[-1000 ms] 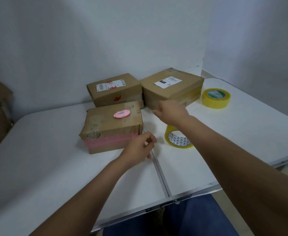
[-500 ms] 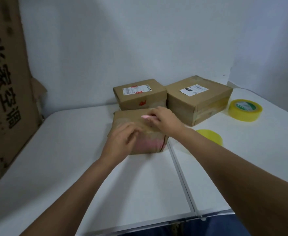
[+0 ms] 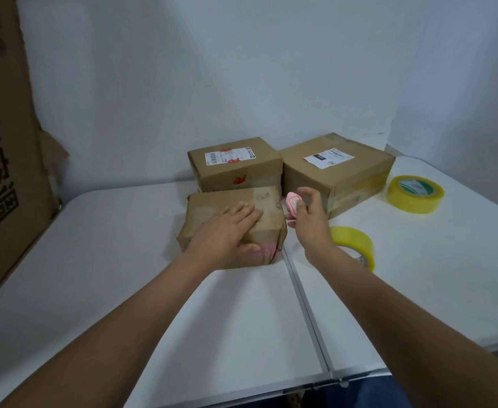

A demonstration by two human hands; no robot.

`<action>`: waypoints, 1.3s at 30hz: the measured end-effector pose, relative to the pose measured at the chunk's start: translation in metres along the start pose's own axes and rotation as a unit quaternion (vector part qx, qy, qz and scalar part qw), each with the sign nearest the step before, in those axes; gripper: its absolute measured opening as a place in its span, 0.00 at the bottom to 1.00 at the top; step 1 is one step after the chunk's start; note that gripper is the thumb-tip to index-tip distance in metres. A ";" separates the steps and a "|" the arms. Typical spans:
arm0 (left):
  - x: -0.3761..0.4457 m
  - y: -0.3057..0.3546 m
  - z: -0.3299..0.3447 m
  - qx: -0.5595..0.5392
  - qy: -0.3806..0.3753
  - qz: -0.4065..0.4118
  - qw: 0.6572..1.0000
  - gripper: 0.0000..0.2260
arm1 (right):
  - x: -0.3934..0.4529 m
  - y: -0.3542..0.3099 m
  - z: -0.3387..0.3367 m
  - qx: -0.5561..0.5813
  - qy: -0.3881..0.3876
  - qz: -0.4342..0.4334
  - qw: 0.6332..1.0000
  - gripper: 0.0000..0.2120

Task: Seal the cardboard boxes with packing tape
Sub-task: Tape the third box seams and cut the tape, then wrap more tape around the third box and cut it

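Left hand [image 3: 227,231] lies flat with fingers straight on top of the near box [image 3: 233,228] at frame centre, thumb down its front face. Reads as pinning the box so it won't slide on the smooth white table [image 3: 109,290].

Right hand [image 3: 309,213] pinches a small pink cutter [image 3: 292,204] just right of that box's top corner, clear of the cardboard (probably lifted off to free the lid for taping, that's a guess).

Near box: worn brown cardboard, crumpled corners, pink band low on the front, glossy patches of old tape on top. Two cleaner boxes behind it, touching or nearly so: back-left box [image 3: 236,163] with barcode label and red marks, back-right box [image 3: 339,172] larger, white label, yellowish tape along its side.

Tape: one yellow roll [image 3: 355,245] just right of the right wrist, partly hidden by it; a fatter second roll [image 3: 415,194] lying flat at right of frame. Neither is in hand.

Big printed cardboard sheet [image 3: 3,157] leans at frame left.
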State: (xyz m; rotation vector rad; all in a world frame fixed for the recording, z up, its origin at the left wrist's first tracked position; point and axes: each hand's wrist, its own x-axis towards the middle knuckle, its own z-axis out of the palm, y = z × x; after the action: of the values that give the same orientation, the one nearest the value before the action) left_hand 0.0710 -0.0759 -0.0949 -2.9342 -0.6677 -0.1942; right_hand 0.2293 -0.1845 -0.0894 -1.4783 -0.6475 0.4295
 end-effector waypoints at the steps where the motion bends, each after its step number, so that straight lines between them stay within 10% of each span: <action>1: 0.000 0.001 -0.001 0.001 0.000 -0.001 1.000 0.34 | -0.001 0.002 0.000 0.004 0.001 -0.003 1.000 0.11; 8: -0.011 -0.002 -0.029 -0.190 0.076 -0.041 0.978 0.32 | 0.000 -0.005 -0.009 0.031 0.004 0.000 1.000 0.19; 12: -0.026 -0.001 -0.064 -0.451 0.242 -0.221 0.830 0.21 | 0.003 -0.018 -0.008 0.010 -0.028 0.041 0.999 0.11; 15: -0.029 0.001 -0.077 -0.596 0.213 -0.309 0.710 0.19 | -0.007 -0.029 0.000 -0.042 -0.097 0.034 0.994 0.08; 20: -0.035 0.016 -0.076 -0.695 0.137 -0.344 0.617 0.16 | -0.031 -0.033 0.013 -0.024 -0.196 0.074 0.978 0.25; 28: -0.039 0.026 -0.075 -0.731 0.091 -0.283 0.614 0.11 | -0.041 -0.031 0.013 -0.172 -0.190 -0.003 0.967 0.32; 39: -0.074 0.022 -0.053 -0.747 0.029 -0.256 0.613 0.55 | -0.039 -0.032 0.030 -0.259 -0.134 0.004 0.957 0.30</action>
State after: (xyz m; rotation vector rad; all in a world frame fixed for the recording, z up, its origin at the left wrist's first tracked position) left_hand 0.0093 -0.1351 -0.0564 -3.8123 -2.1838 -1.6244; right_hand 0.1767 -0.1882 -0.0635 -1.9358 -1.0257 0.4964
